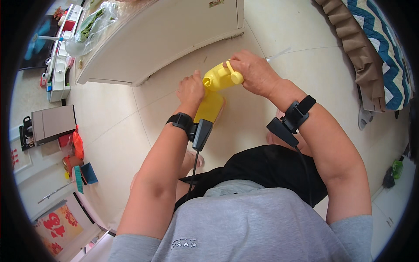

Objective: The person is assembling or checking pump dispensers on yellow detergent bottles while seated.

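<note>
My right hand (255, 72) is closed round the right end of a yellow plastic jug (219, 77), which lies tilted on its side. A round yellow cap (237, 78) hangs beside my right fingers, and the jug's open mouth (207, 81) faces my left hand. My left hand (191, 91) is closed against the left edge of a flat yellow plastic part (210, 105) just below the mouth. Whether that part is a second container or belongs to the jug, I cannot tell. Black straps with small devices sit on both my forearms.
A white cabinet (170, 39) stands ahead, with a plastic bag of greens (94, 26) on it. A bed with a zigzag cover (379, 39) is at the far right. To the left are a grey box (53, 124) and a blue dustpan (89, 173). Pale tiles (113, 109) cover the floor.
</note>
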Demonstrator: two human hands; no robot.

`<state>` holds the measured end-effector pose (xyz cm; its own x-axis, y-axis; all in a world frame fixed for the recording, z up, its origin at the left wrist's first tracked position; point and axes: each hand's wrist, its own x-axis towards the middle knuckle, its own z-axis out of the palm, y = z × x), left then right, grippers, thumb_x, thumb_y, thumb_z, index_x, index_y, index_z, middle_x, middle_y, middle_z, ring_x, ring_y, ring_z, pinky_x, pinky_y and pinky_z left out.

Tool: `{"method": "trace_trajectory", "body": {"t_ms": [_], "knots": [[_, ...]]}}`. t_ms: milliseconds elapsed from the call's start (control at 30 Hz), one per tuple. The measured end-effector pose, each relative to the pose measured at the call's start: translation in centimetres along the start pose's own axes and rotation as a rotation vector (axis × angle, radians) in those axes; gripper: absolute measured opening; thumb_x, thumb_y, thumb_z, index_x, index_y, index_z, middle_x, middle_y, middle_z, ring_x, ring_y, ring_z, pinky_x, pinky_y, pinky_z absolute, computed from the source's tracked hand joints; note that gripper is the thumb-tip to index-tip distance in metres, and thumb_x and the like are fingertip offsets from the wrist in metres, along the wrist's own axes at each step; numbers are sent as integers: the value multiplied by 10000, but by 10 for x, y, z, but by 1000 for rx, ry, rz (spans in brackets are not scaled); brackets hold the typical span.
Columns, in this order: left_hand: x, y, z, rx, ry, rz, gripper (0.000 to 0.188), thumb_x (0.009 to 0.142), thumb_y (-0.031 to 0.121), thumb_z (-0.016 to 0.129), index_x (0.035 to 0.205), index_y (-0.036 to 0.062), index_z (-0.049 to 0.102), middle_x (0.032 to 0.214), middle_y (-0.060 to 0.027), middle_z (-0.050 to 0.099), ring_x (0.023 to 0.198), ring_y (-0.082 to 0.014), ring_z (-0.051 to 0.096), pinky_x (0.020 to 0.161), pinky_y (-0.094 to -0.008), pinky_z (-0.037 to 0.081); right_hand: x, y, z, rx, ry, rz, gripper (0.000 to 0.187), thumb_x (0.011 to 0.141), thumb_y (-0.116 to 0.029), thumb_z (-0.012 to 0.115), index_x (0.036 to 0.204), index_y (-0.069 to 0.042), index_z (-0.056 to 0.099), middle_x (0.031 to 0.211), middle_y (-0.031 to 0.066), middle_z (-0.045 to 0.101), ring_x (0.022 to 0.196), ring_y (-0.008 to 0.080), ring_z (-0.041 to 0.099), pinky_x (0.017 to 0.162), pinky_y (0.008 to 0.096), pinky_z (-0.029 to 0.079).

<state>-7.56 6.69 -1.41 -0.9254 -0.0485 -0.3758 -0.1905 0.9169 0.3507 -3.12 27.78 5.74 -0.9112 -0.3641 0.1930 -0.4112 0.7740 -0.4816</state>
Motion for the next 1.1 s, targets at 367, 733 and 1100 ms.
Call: {"method": "trace_trajectory", "body": {"t_ms": [367, 733, 1100], "knots": [[-9, 5, 3, 97, 33, 42, 556, 955, 433, 255, 1105, 53, 633, 1212, -156, 557, 1189, -354, 440, 968, -579, 305, -6, 8, 8, 49, 58, 2, 242, 683, -16, 648, 911, -85, 608, 915, 74, 586, 937, 278, 562, 756, 392, 498], [-9, 6, -1, 63, 99, 98, 433, 944, 360, 285, 1125, 127, 602, 1137, -170, 572, 1144, -366, 466, 953, -602, 320, -6, 10, -1, 47, -22, -4, 378, 702, 67, 596, 1052, -77, 612, 976, 81, 584, 941, 284, 554, 804, 363, 484], [-8, 3, 1, 33, 53, 69, 565, 954, 424, 251, 1051, 43, 657, 1202, -169, 542, 1181, -359, 433, 992, -612, 269, -5, -1, -7, -10, -35, 4, 391, 692, 74, 601, 1050, -82, 606, 988, 69, 585, 947, 271, 556, 800, 357, 491]]}}
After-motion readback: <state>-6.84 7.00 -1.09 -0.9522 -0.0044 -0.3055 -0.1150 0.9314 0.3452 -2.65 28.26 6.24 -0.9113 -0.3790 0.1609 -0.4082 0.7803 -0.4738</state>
